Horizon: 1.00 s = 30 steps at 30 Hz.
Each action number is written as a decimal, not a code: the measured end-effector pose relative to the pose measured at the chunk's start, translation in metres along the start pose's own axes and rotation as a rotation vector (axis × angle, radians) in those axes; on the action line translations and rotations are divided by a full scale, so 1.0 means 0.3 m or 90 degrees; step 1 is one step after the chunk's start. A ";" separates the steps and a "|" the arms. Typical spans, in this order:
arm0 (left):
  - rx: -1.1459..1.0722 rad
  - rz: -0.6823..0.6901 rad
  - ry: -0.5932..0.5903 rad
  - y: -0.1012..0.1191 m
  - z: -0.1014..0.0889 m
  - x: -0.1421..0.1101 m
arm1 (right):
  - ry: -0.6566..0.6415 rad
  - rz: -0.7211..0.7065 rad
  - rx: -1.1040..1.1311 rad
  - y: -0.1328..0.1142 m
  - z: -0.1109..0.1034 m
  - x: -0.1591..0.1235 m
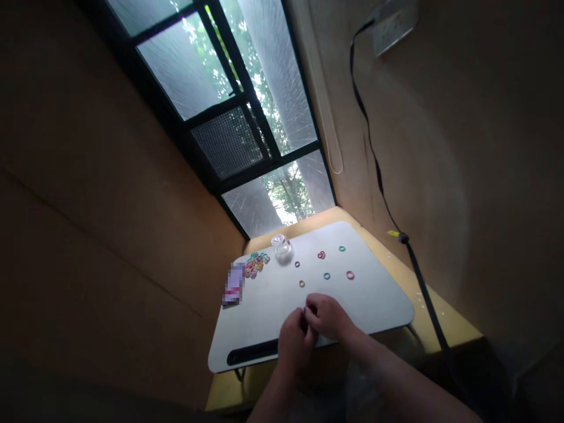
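Observation:
Over the near part of a white folding lap table (370, 299), my left hand (294, 338) and my right hand (326, 317) meet, fingers curled and fingertips pressed together. Anything pinched between them is too small or hidden to make out. Just beyond my hands lie several small hair ties, spread apart: an orange one (302, 284), a blue one (326, 276), a pink one (350, 275), a dark one (297, 264), a green one (342, 248) and a dark red cluster (321, 255). A pile of multicoloured hair ties (255, 265) lies at the back left.
A clear round container (282, 249) stands at the table's back edge. A blurred purple packet or phone (234, 284) lies at the left edge. A dark slot (252, 352) runs along the front. A black cable (379, 170) hangs on the right wall, and a window (264, 117) is behind.

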<state>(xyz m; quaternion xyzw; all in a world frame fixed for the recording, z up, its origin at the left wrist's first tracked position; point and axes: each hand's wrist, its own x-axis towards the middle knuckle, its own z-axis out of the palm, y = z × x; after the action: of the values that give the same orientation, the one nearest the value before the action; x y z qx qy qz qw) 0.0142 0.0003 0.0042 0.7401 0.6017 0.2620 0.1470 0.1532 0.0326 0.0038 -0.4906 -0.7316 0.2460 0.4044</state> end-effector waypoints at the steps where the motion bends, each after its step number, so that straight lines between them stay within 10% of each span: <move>1: -0.001 -0.001 -0.002 0.002 0.001 0.002 | 0.001 0.002 -0.001 0.002 0.000 0.000; 30: -0.051 0.021 0.010 -0.034 0.001 -0.008 | 0.002 -0.009 -0.056 -0.003 0.020 0.002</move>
<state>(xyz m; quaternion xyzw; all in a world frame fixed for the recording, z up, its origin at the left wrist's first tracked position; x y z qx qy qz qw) 0.0058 0.0005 -0.0019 0.7414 0.5797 0.2937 0.1675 0.1475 0.0330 0.0014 -0.5033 -0.7444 0.2099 0.3854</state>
